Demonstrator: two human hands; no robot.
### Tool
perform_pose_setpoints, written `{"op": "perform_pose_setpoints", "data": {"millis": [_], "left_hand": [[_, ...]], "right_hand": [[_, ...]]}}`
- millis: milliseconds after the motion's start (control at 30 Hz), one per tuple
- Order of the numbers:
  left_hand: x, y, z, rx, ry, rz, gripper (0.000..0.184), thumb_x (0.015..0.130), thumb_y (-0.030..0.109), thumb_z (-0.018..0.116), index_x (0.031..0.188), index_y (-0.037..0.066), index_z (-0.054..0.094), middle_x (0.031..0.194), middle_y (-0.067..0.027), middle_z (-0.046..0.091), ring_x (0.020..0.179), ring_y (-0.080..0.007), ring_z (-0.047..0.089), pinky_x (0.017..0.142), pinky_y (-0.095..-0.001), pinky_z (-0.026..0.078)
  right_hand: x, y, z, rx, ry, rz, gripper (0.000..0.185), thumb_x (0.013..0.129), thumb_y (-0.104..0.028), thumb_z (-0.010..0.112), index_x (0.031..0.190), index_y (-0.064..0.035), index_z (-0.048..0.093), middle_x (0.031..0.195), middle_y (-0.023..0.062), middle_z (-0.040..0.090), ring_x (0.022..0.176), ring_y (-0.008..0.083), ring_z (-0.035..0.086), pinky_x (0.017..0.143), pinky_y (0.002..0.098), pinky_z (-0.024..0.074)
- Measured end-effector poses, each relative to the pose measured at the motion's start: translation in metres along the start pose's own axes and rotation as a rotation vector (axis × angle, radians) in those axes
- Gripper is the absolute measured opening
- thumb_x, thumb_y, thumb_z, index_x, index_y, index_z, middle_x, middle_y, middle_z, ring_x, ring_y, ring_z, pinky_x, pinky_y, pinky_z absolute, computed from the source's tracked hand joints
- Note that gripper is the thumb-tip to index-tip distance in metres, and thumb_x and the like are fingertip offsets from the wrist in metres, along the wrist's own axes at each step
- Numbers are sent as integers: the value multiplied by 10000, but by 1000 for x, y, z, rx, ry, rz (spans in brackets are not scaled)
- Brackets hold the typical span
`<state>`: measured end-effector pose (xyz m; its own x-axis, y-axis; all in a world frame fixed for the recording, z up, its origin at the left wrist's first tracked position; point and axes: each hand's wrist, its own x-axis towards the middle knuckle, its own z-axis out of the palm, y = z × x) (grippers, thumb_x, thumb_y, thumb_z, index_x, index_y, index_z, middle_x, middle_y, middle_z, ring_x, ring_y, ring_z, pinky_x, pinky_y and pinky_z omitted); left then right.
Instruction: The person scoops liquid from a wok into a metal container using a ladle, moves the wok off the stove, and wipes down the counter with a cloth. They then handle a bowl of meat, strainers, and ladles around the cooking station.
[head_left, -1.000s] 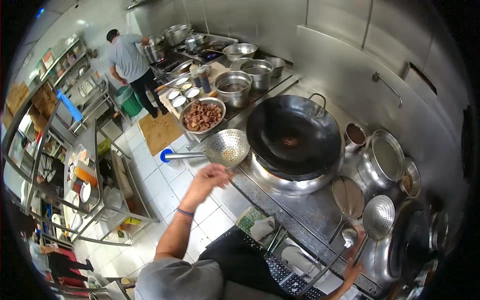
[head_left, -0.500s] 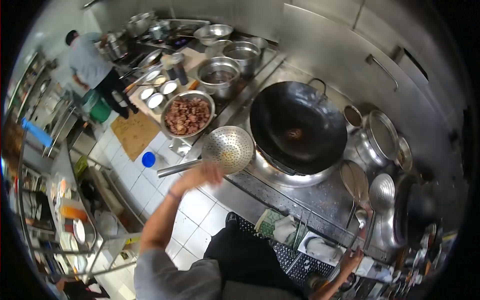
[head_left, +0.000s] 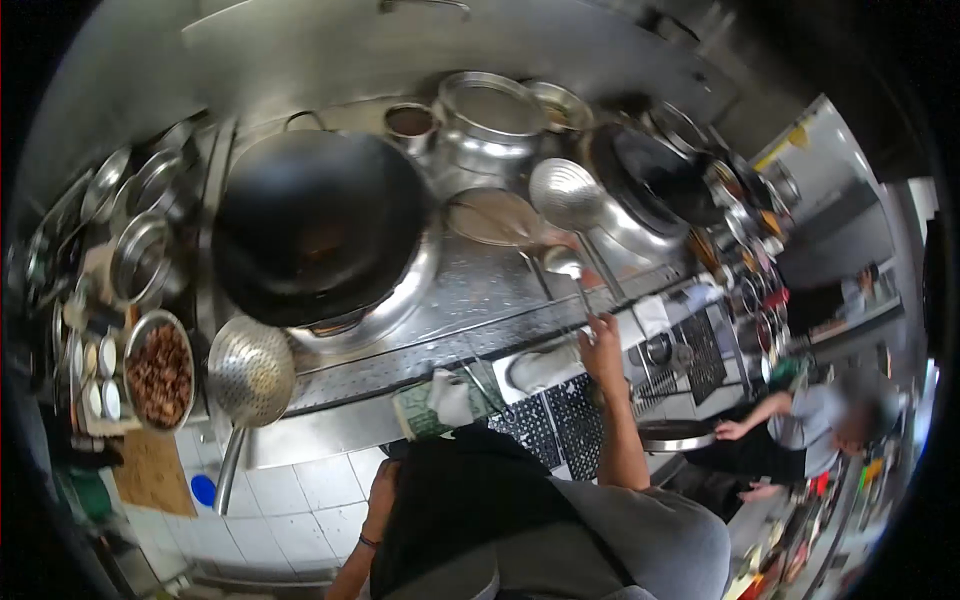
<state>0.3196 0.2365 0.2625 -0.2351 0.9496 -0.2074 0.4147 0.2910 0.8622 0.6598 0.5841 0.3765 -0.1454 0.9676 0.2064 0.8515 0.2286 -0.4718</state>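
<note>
My right hand (head_left: 603, 355) is closed around the handle of a metal ladle (head_left: 563, 262), whose bowl rests over the steel counter. Beside it lie a large perforated skimmer (head_left: 566, 195) and a round mesh strainer (head_left: 492, 217). Down by the dark apron is my left hand (head_left: 379, 500), with its fingers partly hidden against the cloth. A big black wok (head_left: 325, 225) sits on the burner, with a small brownish patch at its bottom. Another perforated strainer (head_left: 252, 370) lies at the counter's front left, its handle pointing over the edge.
A bowl of browned meat chunks (head_left: 160, 370) stands at left near small white containers and metal pots. Steel pots (head_left: 492, 125) line the back, and a second wok (head_left: 655, 170) sits at right. There, a co-worker (head_left: 815, 430) holds a pan (head_left: 675, 435).
My view has swung right. My left hand has dropped from near the perforated strainer's handle to beside the apron. My right hand keeps its hold on the ladle. Another person has come into view.
</note>
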Motion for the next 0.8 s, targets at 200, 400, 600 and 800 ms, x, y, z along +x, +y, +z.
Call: {"op": "perform_pose_setpoints", "data": {"millis": [200,400,600,800], "left_hand": [[57,-19,46,79,-158,-21,243,880,137,593,1076,-7,611,1004,-243,659,976,-400,643,839,-452,524],[45,-45,71,87,-55,12,170,840,95,601,996,29,617,888,-201,662,867,-365,661,765,-420,527],[133,41,117,-84,468,8,114,826,61,587,935,48,619,851,-170,653,822,-336,662,729,-391,518],[190,73,147,-43,773,-30,83,813,33,577,873,72,620,812,-135,642,780,-301,664,698,-370,512]], "right_hand": [[-5,22,-6,29,-21,-86,358,842,-96,670,1168,48,632,1177,281,583,1071,441,577,976,452,467],[-30,74,-16,-34,-16,26,356,813,-82,691,1148,32,651,1121,259,614,1076,411,585,942,457,489],[-54,128,-6,-138,-173,208,541,783,-80,671,1265,44,461,1141,292,561,1101,486,524,965,509,442],[-54,143,-5,-3,-261,238,438,779,-60,673,1171,20,494,1022,268,607,1060,477,556,866,512,477]]}}
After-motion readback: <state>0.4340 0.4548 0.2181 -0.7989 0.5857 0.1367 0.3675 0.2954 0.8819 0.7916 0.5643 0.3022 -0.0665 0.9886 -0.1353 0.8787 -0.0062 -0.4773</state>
